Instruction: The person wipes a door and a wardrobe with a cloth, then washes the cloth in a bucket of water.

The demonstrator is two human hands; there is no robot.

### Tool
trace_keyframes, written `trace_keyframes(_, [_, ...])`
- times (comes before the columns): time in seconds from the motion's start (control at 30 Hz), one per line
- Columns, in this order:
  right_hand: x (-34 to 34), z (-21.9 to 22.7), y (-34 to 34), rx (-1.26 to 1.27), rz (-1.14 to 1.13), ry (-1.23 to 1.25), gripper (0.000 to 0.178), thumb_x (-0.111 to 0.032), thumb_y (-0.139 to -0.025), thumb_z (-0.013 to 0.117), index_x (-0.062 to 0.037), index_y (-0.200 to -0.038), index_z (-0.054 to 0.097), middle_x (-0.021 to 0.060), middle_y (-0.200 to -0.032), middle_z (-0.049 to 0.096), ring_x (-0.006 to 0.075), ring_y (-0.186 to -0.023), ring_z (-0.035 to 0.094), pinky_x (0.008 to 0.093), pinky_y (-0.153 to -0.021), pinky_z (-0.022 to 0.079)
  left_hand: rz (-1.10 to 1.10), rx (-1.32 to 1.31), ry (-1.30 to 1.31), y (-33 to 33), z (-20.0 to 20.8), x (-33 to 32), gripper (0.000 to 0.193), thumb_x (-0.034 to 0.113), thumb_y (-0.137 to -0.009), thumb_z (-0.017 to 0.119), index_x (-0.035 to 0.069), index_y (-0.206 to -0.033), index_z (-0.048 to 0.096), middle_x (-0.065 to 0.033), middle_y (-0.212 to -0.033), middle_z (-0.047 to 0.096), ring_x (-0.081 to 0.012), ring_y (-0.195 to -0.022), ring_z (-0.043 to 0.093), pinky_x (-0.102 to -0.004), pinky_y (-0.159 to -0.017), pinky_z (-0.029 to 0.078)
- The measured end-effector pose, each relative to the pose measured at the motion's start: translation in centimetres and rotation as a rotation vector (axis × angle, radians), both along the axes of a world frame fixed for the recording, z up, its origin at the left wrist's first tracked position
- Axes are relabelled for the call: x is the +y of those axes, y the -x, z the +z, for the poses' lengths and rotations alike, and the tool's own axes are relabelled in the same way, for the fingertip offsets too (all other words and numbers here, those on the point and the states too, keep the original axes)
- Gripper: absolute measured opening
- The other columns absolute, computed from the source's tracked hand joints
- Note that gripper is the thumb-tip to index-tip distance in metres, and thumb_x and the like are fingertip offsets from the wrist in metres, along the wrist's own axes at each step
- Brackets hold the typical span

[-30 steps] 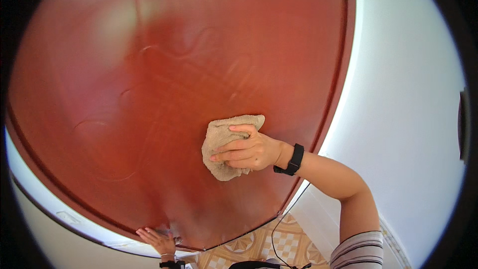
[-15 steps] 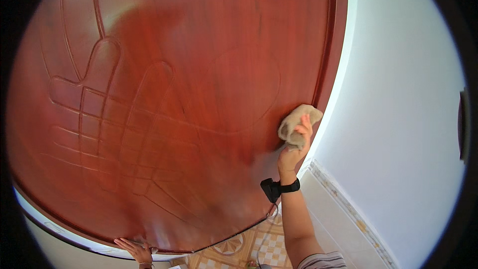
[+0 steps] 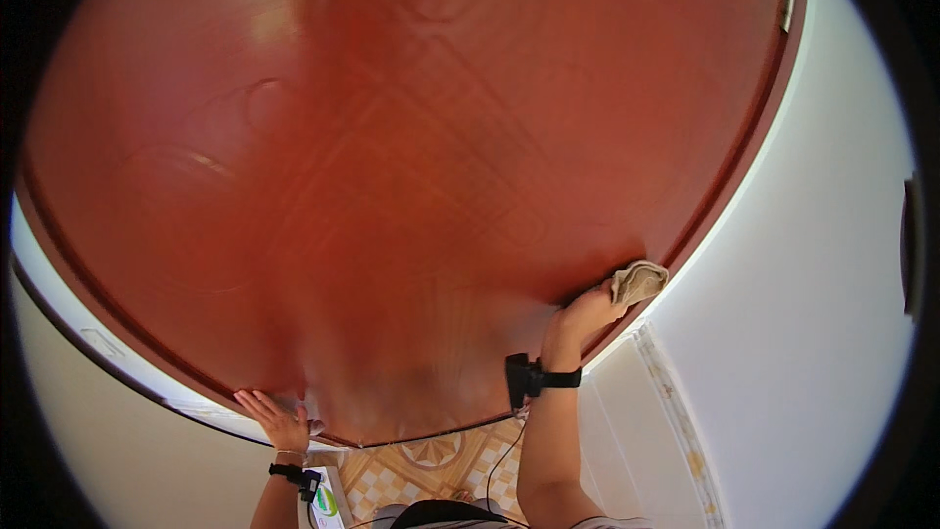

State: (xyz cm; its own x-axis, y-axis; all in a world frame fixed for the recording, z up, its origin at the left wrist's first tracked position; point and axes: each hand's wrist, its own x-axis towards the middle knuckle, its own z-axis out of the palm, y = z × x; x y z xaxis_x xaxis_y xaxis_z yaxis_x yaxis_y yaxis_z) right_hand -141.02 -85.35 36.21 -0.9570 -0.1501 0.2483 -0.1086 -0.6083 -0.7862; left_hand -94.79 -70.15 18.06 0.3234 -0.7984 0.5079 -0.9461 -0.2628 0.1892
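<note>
Your right hand (image 3: 589,312) grips one beige cloth (image 3: 641,281), bunched at its far end, against the right edge of one red door (image 3: 411,186); the cloth hides most of those fingers. Your left hand (image 3: 279,423) lies open on the door's left edge, fingers stretched out and fairly close together. Just beside its thumb is one small pale thing that looks like a knob (image 3: 315,426), though it is too blurred to be sure. That knob is the nearest thing in your left hand's way.

To the right of your right hand, the red frame (image 3: 774,103) runs close along the cloth, with one white wall (image 3: 832,196) beyond it. Well above that hand, on the same side, you have one metal hinge (image 3: 788,2). Below and right of it, one patterned strip (image 3: 676,407) crosses the lower wall.

You wear two black bands (image 3: 561,379), one per wrist; the right one carries a black block (image 3: 519,381) on the side facing your left hand. Between your forearms one thin black cable (image 3: 494,465) hangs over the patterned floor (image 3: 392,465). One white and green box (image 3: 324,502) sits just beside your left wrist, toward the right.
</note>
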Motion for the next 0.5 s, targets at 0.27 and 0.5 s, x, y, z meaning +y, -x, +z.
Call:
trace_keyframes(0.27, [4.0, 4.3, -20.9, 0.093, -0.059, 0.044, 0.029, 0.000, -0.091, 0.042, 0.0040, -0.119, 0.048, 0.0066, -0.112, 0.051, 0.0171, -0.098, 0.048, 0.0268, -0.084, 0.040, -0.177, 0.012, 0.188, -1.6, -1.6, 0.2, 0.106, 0.032, -0.075, 0.064, -0.005, -0.146, -0.005, -0.0339, -0.150, -0.004, -0.0515, -0.139, -0.005, -0.0558, -0.114, 0.005])
trace_keyframes(0.5, [5.7, 0.7, -34.1, 0.322, 0.096, -0.032, 0.070, -0.006, -0.088, 0.056, 0.0039, -0.145, 0.016, 0.0229, -0.140, 0.025, 0.0360, -0.128, 0.027, 0.0507, -0.107, 0.015, -0.094, 0.064, -0.036, -1.7, -0.8, 0.8, 0.088, 0.048, -0.080, 0.058, -0.014, -0.136, 0.032, -0.0372, -0.147, 0.011, -0.0512, -0.139, -0.001, -0.0554, -0.114, 0.003])
